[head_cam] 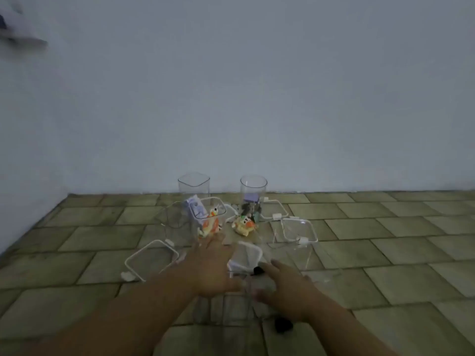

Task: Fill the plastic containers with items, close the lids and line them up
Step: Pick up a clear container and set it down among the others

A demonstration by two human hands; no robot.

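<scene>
The clear containers [208, 222] stood clustered on the tiled floor [385, 227] near the wall [257, 98], all of them uncovered as far as could be seen. One square tub just beyond the left hand held orange and white toys [209, 224]. A round jar [253, 194] further back had something purple low inside it, and a square jar [194, 186] beside it looked empty. A loose pile of small toys [244, 224] lay on the floor between them, not yet packed. White-rimmed lids [151, 260] lay scattered around, one to the left, others [299, 231] to the right, none fitted on a container.

The left hand [210, 268] reached forward with its fingers spread and flat, the tips close to the toy-filled tub; whether they touched it could not be told, and it gripped nothing that could be seen. The right hand [285, 289] was low over a nearer clear container [236, 299], fingers loosely open. A small dark object [258, 271] sat by its fingertips, but blur hid whether it was held. Another dark item [282, 326] lay near the wrist.

By my judgement the task was at an early stage: filling was partly done, while every lid remained to be closed and the lining up had not begun.
</scene>
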